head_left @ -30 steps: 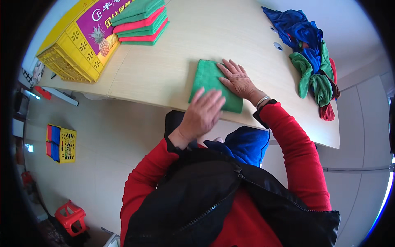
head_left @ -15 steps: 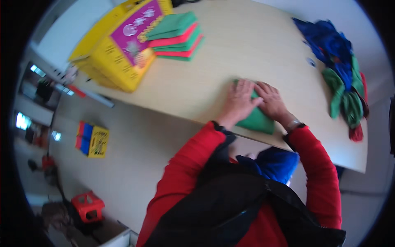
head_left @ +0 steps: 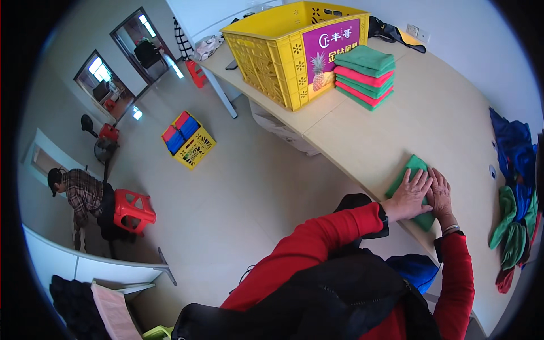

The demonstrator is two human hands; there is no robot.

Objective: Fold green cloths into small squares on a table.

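Green cloth (head_left: 412, 182), folded into a small rectangle, lies flat near the front edge of the pale bench (head_left: 430, 113), under both of the person's hands. Left hand (head_left: 409, 195) rests palm down on it with fingers spread, covering the nearer part of the cloth; right hand (head_left: 440, 194) lies flat just beside it, fingers together and touching the left hand, so neither pinches anything. Both sleeves are red. Farther along the bench to the right a loose heap of blue, green and red cloths (head_left: 517, 192) sits well apart from the hands. Toward the far end stands a neat stack of folded green and pink cloths (head_left: 364, 76), just beside a yellow plastic crate (head_left: 283, 45). Down on the floor are a smaller yellow crate with red and blue contents (head_left: 188, 139) and a red stool (head_left: 133, 209), next to which another person (head_left: 79, 195) bends over.
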